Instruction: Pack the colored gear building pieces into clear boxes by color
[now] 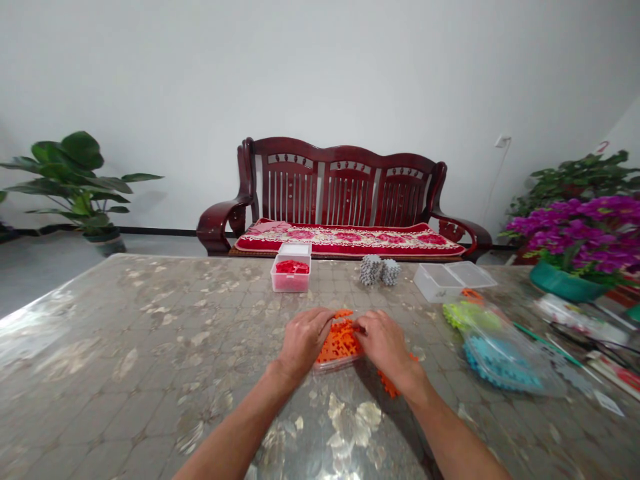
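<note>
A pile of small orange plastic pieces point(341, 341) lies in a clear bag or tray on the patterned table point(150, 347). My left hand point(304, 339) rests on the left side of the pile, fingers curled down over it. On the right side, my right hand point(384, 341) has its fingers bent into the orange pieces. A few loose orange pieces point(389, 383) lie under my right wrist. Whether either hand pinches a single piece is hidden.
A clear box of red pieces point(291, 273) stands behind the pile, two grey ball shapes point(380, 271) and an open clear box point(440, 281) to its right. A bag of green and blue pieces point(493, 347) lies at right. Beyond: wooden bench point(340, 200), potted plants, purple flowers point(585, 230).
</note>
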Demonstrator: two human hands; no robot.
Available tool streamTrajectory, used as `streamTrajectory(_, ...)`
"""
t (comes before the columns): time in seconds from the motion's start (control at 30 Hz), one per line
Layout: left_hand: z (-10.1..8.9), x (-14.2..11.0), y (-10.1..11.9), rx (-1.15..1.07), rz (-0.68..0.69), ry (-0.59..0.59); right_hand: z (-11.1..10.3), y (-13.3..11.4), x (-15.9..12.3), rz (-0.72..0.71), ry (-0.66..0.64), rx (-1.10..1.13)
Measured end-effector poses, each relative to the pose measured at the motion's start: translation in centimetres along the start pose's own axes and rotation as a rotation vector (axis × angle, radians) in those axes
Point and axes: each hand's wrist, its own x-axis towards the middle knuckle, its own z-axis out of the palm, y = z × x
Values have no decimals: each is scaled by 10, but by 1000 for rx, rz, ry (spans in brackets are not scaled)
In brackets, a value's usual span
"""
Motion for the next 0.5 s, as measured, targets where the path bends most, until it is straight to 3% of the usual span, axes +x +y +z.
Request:
streamTrajectory(0.17, 4, 6, 7, 36, 51, -99, 2, 13, -4, 100, 54, 171)
streamTrajectory(0.3, 9, 12, 15, 70, 49, -260, 10, 30, -11, 203, 150, 359)
streamTrajectory(0.5, 11, 21, 22, 42, 95, -395, 18, 37, -18, 236, 178, 443)
